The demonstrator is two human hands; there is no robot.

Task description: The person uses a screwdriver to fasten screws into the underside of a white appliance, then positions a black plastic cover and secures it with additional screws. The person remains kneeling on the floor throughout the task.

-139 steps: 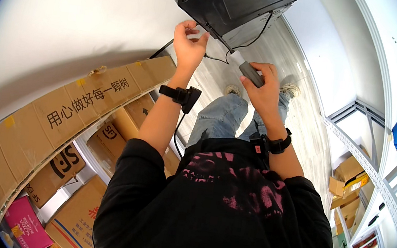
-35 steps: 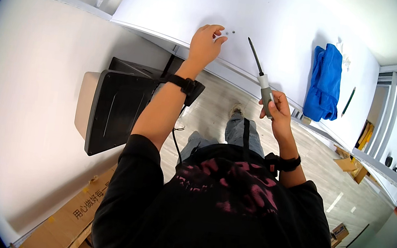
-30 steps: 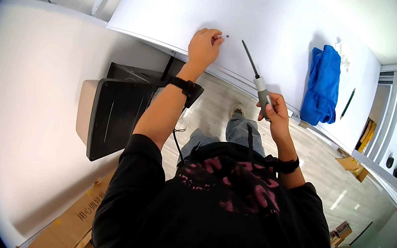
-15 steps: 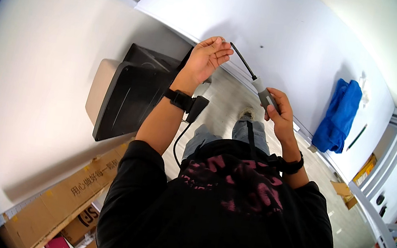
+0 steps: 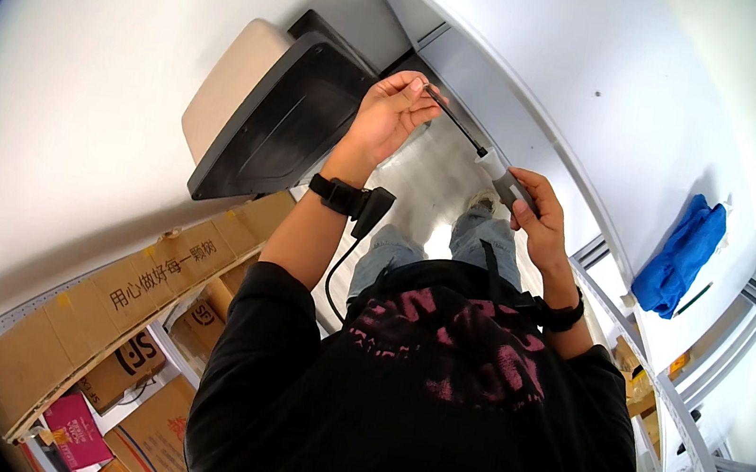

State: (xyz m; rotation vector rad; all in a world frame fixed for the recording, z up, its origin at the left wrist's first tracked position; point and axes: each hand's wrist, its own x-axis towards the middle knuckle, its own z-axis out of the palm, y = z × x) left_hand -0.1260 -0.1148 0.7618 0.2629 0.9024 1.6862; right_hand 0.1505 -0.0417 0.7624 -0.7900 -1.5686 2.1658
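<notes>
My right hand (image 5: 541, 214) is wrapped round the grey handle of a screwdriver (image 5: 500, 176). Its thin dark shaft slants up and left toward my other hand. At the shaft's tip, my left hand (image 5: 391, 114) pinches with thumb and forefinger, the other fingers loosely bent. Whatever small thing sits in that pinch is too small to make out; the tip meets or nearly meets those fingertips. Both hands are in the air in front of my body, left of the white table's (image 5: 558, 31) edge.
A blue cloth (image 5: 681, 257) lies on the table's right part beside a dark thin stick (image 5: 692, 301). To the left stands a black and beige chair-like piece (image 5: 288, 119). Cardboard boxes (image 5: 138, 281) and a magenta box (image 5: 77, 430) fill the lower left.
The view has swung, so the table and blue cloth sit farther right. The screwdriver tip has come closer to my left fingertips. Both hands keep their grips.
</notes>
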